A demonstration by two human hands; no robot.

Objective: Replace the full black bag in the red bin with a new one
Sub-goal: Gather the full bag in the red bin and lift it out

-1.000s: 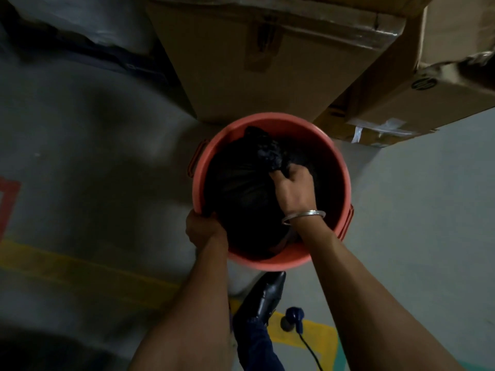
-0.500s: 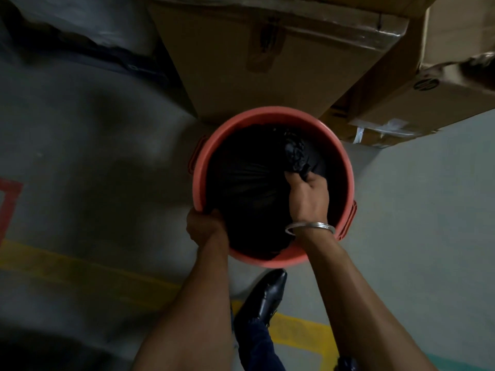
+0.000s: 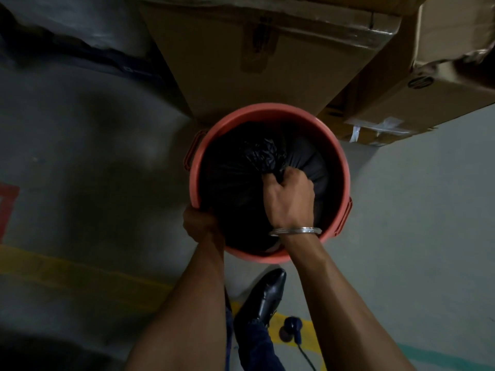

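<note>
A round red bin (image 3: 340,167) stands on the floor in front of me, seen from above. A full black bag (image 3: 235,183) fills it, its neck bunched into a crinkled tuft near the middle. My right hand (image 3: 290,199), with a metal bangle on the wrist, is closed around that bunched neck inside the bin. My left hand (image 3: 199,224) grips the bin's near-left rim from outside. No new bag is in view.
Large cardboard boxes (image 3: 257,62) stand right behind the bin, with more boxes (image 3: 428,84) at the right. My black shoe (image 3: 263,298) is just below the bin, beside a small dark plug and cable (image 3: 292,329). Yellow floor tape (image 3: 80,271) runs at lower left.
My right hand, still holding the bag's neck, shifted right and then back towards the bin's middle. The left hand stayed on the rim.
</note>
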